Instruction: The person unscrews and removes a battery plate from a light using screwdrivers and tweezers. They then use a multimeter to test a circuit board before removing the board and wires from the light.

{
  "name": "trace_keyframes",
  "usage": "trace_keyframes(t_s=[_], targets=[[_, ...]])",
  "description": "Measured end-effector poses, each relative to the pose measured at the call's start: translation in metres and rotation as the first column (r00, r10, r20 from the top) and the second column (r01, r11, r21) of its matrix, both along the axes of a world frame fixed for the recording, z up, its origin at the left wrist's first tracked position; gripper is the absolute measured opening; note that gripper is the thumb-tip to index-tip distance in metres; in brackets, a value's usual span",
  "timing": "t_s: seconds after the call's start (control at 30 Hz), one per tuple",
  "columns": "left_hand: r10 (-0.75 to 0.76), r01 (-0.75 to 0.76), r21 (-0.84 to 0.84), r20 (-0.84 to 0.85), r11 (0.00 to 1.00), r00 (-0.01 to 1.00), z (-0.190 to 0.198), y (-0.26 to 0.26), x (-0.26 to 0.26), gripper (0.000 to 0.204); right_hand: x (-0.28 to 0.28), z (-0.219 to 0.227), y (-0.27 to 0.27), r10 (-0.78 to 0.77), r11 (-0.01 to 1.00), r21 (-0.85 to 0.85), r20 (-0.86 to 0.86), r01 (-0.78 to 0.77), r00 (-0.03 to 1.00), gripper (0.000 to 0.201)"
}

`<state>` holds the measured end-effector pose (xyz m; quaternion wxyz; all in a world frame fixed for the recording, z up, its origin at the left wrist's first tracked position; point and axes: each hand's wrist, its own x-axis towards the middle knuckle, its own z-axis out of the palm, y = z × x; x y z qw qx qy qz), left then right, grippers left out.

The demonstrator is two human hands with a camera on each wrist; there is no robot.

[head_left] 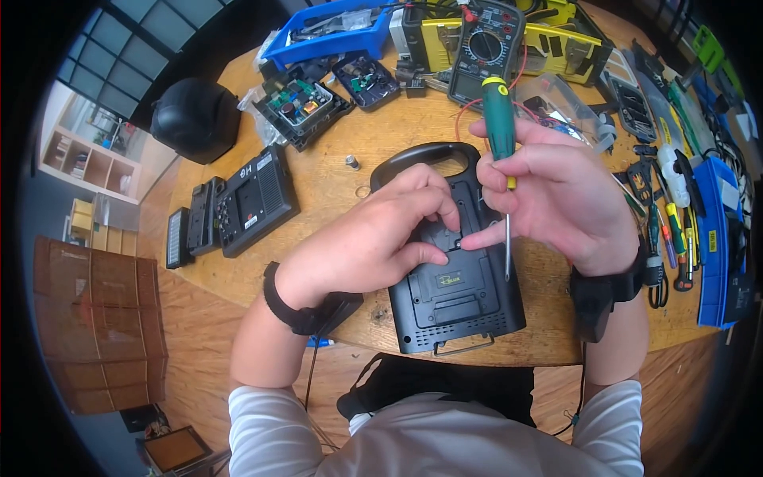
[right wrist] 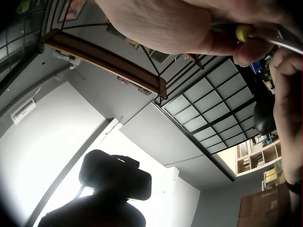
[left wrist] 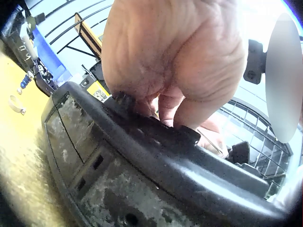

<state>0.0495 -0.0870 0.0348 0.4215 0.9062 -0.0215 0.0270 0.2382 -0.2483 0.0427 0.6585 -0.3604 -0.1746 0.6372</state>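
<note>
A black device with a loop handle (head_left: 413, 306) lies flat at the front of the wooden table. Over its middle, my left hand (head_left: 381, 230) rests with bent fingers on the recessed panel, thumb and forefinger apart. My right hand (head_left: 560, 175) holds a green screwdriver (head_left: 499, 119), its shaft pointing down past the device's right side; one finger reaches to the panel's centre. In the left wrist view, the casing (left wrist: 142, 156) hides the fingertips of the left hand (left wrist: 170, 56). The right wrist view shows the screwdriver's yellow collar (right wrist: 244, 33) beside the right hand (right wrist: 161, 23).
Opened electronics (head_left: 298, 103) and a multimeter (head_left: 485, 52) stand at the back, near a blue bin (head_left: 330, 36) and a yellow toolbox (head_left: 556, 52). Black units (head_left: 258, 199) lie left; several tools (head_left: 671, 222) lie right. A small metal part (head_left: 352, 162) sits beyond the left hand.
</note>
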Motion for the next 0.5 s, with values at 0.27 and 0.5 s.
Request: trace_keyframes(t_s=[0.27, 0.5], targets=[[0.004, -0.004, -0.001, 0.005, 1.000, 1.000, -0.0006, -0.0004, -0.0001, 0.032, -0.0013, -0.0005, 0.0010, -0.026, 0.999, -0.021, -0.002, 0.026, 1.000, 0.041], [-0.013, 0.012, 0.032, 0.028, 0.999, 1.000, 0.0033, -0.0022, -0.0011, 0.033, 0.0015, -0.0003, 0.0022, -0.001, 0.999, -0.035, 0.033, 0.002, 0.999, 0.042]])
